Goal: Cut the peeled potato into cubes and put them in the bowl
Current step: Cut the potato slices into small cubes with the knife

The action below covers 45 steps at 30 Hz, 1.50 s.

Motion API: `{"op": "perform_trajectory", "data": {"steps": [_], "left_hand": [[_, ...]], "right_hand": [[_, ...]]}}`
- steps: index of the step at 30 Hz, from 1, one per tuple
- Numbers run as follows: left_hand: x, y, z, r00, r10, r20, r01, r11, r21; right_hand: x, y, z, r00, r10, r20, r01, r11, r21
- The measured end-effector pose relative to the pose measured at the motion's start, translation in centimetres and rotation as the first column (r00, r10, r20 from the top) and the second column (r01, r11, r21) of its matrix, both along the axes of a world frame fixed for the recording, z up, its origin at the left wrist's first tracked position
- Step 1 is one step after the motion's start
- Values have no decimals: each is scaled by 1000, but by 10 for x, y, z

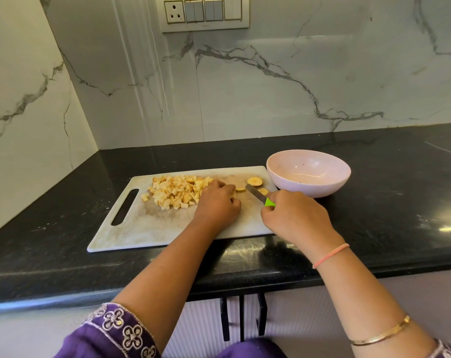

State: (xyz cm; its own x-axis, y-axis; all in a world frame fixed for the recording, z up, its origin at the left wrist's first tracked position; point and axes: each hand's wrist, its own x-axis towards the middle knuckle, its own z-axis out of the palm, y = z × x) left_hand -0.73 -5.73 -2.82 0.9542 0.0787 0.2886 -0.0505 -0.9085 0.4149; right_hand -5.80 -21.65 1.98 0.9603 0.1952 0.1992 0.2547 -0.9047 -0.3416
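A white cutting board lies on the black counter. A heap of pale potato cubes covers its far left part. Round potato slices lie near the board's far right corner. My left hand rests on the board with curled fingers, pinching a small potato piece at its fingertips. My right hand grips a knife with a green handle; its blade points to the far left, between the slices. A pink bowl stands just right of the board, holding no cubes.
The black counter runs right and back to a marble wall, with another marble wall at the left. A switch panel sits high on the back wall. The counter's front edge is close to my body.
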Motion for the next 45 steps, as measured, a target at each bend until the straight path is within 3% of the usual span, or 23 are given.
{"op": "perform_trajectory", "data": {"steps": [7,12,30,35,39,45], "left_hand": [[1,0,1,1000,-13,-23,13,1000,9],[4,-3,4,995,14,-98,-5,995,98],[9,5,-1,994,-88,-61,89,996,25],[9,4,-1,986,-164,-40,167,981,99],[6,5,-3,984,-180,14,180,984,-8],[1,5,1,994,-19,106,30,994,-107]], "right_hand": [[0,3,-5,1000,-25,3,25,1000,-8],[0,5,-7,999,-37,9,37,999,-7],[1,14,-9,998,-45,-38,46,998,32],[8,19,-8,997,-59,-46,60,998,36],[11,21,-9,997,-51,-50,53,998,44],[6,19,-10,998,-23,-51,27,998,65]]}}
